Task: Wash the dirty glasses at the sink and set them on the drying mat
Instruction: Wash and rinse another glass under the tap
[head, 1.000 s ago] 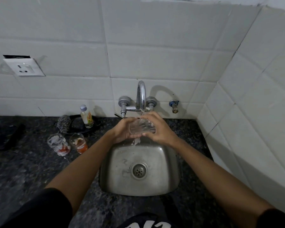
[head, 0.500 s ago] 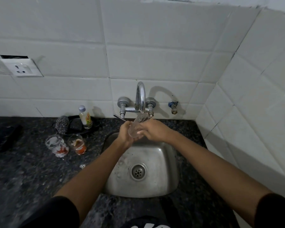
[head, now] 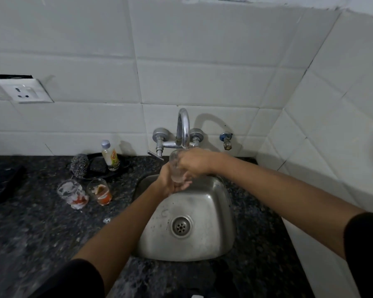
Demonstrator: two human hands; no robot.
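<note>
A clear glass [head: 175, 168] stands nearly upright right under the spout of the chrome tap [head: 183, 127], over the steel sink [head: 215, 229]. My left hand [head: 167, 182] cups its base from below. My right hand [head: 193, 161] wraps its upper part and rim from the right. Two dirty glasses stand on the dark counter left of the sink: one foamy with red residue [head: 72, 193], one with orange residue [head: 100, 191]. I cannot tell whether water is running.
A steel scrubber [head: 79, 165] and a small soap bottle [head: 110, 155] sit on a black dish [head: 99, 168] behind the dirty glasses. A dark object [head: 7, 183] lies at far left. A wall socket [head: 23, 90] is upper left. Tiled walls close the back and right.
The glass went from lying sideways between both hands to nearly upright under the spout. My left hand dropped under its base and my right hand moved onto its top.
</note>
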